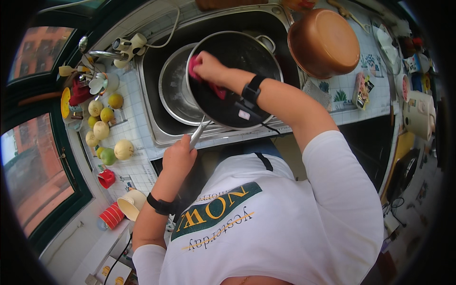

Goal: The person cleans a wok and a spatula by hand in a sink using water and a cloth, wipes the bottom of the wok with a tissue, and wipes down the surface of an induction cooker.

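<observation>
My left hand (179, 155) is closed around the long metal handle (199, 131) of a wide dark-lined pan (245, 53). The pan is held tilted over the sink (146, 103), and a small loop handle (267, 42) sits on its far rim. Inside the pan, my right hand (210, 67) presses a pinkish-red cloth (194, 67) against the left wall. Part of the cloth hangs below the wrist. Under the pan's left side a metal basin (172, 89) rests in the sink, partly hidden.
An upturned copper-coloured pot (326, 42) stands on the counter right of the sink, near a food packet (361, 91). On the left are a faucet (107, 54), a utensil holder (108, 83), several round fruits (124, 149) and a red mug (106, 178). A rice cooker (418, 114) stands far right.
</observation>
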The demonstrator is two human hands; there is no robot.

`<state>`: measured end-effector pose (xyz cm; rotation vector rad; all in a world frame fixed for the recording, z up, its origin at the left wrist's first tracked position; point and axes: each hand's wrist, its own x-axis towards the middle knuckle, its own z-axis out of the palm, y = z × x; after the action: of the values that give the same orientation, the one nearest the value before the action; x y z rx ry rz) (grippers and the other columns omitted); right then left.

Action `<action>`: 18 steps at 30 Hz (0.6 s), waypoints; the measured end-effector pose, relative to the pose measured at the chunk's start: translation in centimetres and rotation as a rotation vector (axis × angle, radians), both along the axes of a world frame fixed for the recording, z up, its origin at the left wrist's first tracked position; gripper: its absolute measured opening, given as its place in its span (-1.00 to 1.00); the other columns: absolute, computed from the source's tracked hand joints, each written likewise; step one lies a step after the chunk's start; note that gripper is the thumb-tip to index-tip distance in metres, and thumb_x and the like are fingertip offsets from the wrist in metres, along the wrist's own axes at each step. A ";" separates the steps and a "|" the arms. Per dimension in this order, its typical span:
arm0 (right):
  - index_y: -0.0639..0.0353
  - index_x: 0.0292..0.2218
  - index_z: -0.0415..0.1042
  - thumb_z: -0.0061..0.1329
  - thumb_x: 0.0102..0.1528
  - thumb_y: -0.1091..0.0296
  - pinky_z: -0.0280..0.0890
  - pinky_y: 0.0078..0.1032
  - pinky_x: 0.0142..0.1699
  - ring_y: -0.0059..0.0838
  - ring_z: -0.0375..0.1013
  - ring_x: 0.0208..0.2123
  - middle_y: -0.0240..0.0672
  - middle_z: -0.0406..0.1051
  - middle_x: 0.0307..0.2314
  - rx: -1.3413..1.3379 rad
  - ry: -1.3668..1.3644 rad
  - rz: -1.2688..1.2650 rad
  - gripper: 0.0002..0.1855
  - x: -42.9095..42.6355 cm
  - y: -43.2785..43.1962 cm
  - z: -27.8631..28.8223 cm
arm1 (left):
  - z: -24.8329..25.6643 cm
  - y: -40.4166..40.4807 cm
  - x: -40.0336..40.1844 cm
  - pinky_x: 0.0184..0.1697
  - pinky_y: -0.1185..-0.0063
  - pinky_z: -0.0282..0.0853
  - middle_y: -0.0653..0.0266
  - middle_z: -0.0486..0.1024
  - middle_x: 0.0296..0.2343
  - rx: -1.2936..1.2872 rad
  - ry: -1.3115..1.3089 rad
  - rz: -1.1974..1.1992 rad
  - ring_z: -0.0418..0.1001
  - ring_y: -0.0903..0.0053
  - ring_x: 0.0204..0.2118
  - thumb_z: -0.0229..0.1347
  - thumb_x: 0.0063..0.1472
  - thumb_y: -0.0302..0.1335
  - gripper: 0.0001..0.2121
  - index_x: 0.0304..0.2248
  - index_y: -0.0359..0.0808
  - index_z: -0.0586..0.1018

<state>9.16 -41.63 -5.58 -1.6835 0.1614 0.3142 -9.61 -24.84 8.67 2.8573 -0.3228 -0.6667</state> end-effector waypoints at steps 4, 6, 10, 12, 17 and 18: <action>0.29 -0.34 0.37 -0.01 -0.15 0.43 0.31 -0.40 -0.20 -0.20 0.43 -0.30 -0.05 0.43 -0.39 0.038 0.018 -0.461 -0.74 6.0 -3.3 -3.9 | 0.4 -0.4 -0.3 -0.44 0.30 0.37 0.04 0.47 -0.56 0.042 0.011 0.015 0.45 0.13 -0.49 0.07 -0.07 -0.48 -0.75 -0.34 -0.29 0.37; 0.30 -0.30 0.36 -0.01 -0.14 0.44 0.30 -0.41 -0.17 -0.23 0.42 -0.28 -0.07 0.42 -0.36 0.077 0.060 -0.650 -0.70 7.2 -6.6 -7.2 | 0.3 -0.3 -0.6 -0.45 0.32 0.38 0.05 0.47 -0.56 0.034 -0.008 0.019 0.45 0.14 -0.50 0.08 -0.08 -0.48 -0.75 -0.34 -0.29 0.38; 0.33 -0.17 0.28 -0.09 -0.12 0.50 0.26 -0.43 -0.09 -0.21 0.38 -0.18 -0.06 0.36 -0.23 0.186 0.204 -0.959 -0.60 5.4 -15.4 -16.5 | 0.1 -0.5 0.1 -0.45 0.32 0.37 0.04 0.46 -0.56 0.000 0.009 0.002 0.45 0.13 -0.51 0.08 -0.08 -0.49 -0.75 -0.34 -0.29 0.38; 0.33 -0.15 0.27 -0.12 -0.11 0.52 0.26 -0.42 -0.07 -0.17 0.37 -0.15 -0.03 0.34 -0.21 0.097 0.222 -0.989 -0.60 1.1 -14.2 -14.0 | 0.0 -0.2 -0.7 -0.44 0.32 0.37 0.04 0.46 -0.57 -0.002 0.002 0.055 0.45 0.13 -0.50 0.08 -0.08 -0.49 -0.75 -0.34 -0.29 0.38; 0.21 -0.11 0.24 -0.05 -0.10 0.49 0.24 -0.40 -0.04 -0.14 0.33 -0.14 -0.02 0.29 -0.18 0.015 0.241 -0.945 -0.54 -3.3 -14.4 -13.8 | -0.5 0.3 -0.3 -0.44 0.31 0.36 0.03 0.46 -0.57 -0.044 0.009 0.040 0.44 0.12 -0.50 0.08 -0.08 -0.49 -0.75 -0.35 -0.29 0.38; 0.18 -0.09 0.24 -0.02 -0.11 0.48 0.23 -0.39 -0.04 -0.14 0.32 -0.13 -0.03 0.27 -0.17 0.072 0.173 -0.906 -0.51 -2.4 -13.7 -11.5 | -0.7 0.5 -0.5 -0.44 0.31 0.36 0.03 0.45 -0.57 -0.048 0.009 0.040 0.44 0.11 -0.50 0.08 -0.08 -0.50 -0.76 -0.35 -0.30 0.37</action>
<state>6.73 -55.36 -17.12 -1.3521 0.9876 -0.2189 -10.14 -24.38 7.97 2.8064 -0.2762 -0.6558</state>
